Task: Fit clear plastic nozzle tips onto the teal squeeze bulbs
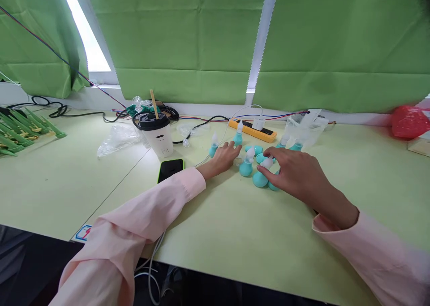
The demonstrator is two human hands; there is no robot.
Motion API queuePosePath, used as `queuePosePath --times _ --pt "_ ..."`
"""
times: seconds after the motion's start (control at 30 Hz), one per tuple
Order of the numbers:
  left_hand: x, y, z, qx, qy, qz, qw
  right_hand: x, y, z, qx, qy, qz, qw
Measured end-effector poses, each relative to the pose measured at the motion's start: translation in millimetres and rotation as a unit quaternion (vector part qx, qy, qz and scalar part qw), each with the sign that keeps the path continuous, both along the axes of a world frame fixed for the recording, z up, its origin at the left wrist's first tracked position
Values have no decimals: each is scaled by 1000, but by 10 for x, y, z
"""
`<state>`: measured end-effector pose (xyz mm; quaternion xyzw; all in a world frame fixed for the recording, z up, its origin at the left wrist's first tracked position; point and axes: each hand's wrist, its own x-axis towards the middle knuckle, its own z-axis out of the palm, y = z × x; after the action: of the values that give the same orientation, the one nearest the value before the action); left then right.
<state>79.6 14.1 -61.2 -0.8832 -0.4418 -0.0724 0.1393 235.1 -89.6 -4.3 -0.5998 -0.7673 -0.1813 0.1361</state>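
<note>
Several small teal bulbs with whitish tips stand in a group on the pale table [208, 234]. My left hand [225, 158] reaches in between a bulb at its left [213, 150] and one just behind its fingertips [238, 138]; its fingers are apart and hold nothing visible. My right hand [292, 169] is at the group's right side, thumb and forefinger curved around the tip of a front bulb [260, 179]; whether they touch it is unclear. Another bulb [246, 169] stands between the hands. More teal pieces [254, 150] lie behind, partly hidden by my right hand.
A lidded paper cup [160, 140] with a straw and a phone [170, 169] are left of my left hand. Behind the bulbs lie a yellow power strip [251, 130] and a clear plastic bag [311, 129]. Green bundles [20, 129] sit far left, a red bag [410, 122] far right.
</note>
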Motion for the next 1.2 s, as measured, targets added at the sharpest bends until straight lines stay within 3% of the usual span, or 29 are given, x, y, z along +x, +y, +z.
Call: queuePosePath --times 0.1,0.2,0.4,0.63,0.9,1.07,1.17,1.2 --pt "-47 -88 74 0 -30 -39 999 -13 -3 7 -5 2 -6 1000" --pt "-63 -147 93 -56 -56 -72 994 -23 -4 13 -11 3 -13 1000" --pt "-44 -133 56 -105 -58 -63 991 -16 -5 16 -6 -1 -14 1000" --pt "-64 -99 119 -140 -38 -80 986 -13 -8 23 7 -11 -11 1000" --pt "-85 -148 136 -136 -56 -47 988 -35 -43 76 4 -7 -18 1000" --pt "-248 -276 280 -142 -119 -10 983 2 -73 115 60 -3 -4 998" --pt "-370 -428 388 -232 -193 -27 953 -22 -139 107 135 12 60 989" --pt "-404 -489 404 -314 -254 -34 914 -48 -175 91 159 21 91 983"
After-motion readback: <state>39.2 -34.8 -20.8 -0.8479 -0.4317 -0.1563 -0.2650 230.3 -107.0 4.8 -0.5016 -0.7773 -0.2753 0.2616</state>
